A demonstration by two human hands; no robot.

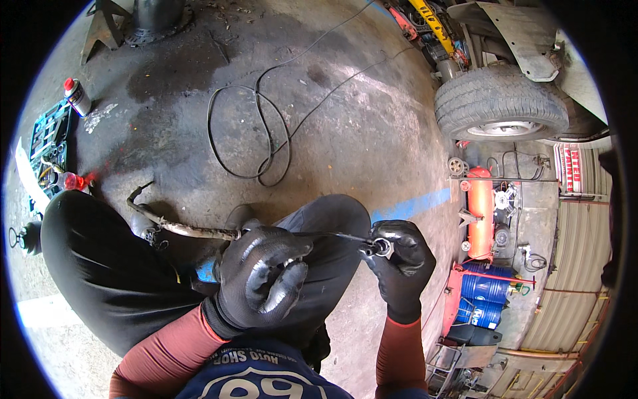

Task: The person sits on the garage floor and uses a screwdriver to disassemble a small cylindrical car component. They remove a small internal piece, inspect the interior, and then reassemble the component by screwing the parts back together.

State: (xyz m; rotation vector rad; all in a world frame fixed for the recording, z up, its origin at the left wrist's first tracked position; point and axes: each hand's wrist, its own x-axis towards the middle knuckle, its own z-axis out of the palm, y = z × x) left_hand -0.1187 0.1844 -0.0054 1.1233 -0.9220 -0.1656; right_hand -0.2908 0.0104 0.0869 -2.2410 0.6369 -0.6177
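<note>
Both hands wear black, coated work gloves over the person's bent knees, well above the concrete floor point(372, 139). The right hand point(403, 263) has thumb and fingers pinched together on a small connector point(383, 248) with a bright metal ring, held above the end of the blue painted line point(415, 204) on the floor. A thin black wire point(332, 234) runs from this connector across to the left hand point(262, 279), whose fingers are curled with the thumb close to them. A wrapped wiring harness point(199, 231) reaches the far side of that hand; whether the fingers actually grip it, I cannot tell, since the hand covers the spot. The harness's other end bends away past the left knee.

Toward the floor's left edge lies an open tool case point(50, 146) with teal trim, a red-capped spray can point(78, 98) standing just beside its far end. A black cable point(256, 100) lies in loose loops on the floor beyond the knees. Toward the floor's right edge are a vehicle wheel point(500, 100), an orange-red tank point(480, 216) and blue drums point(487, 284).
</note>
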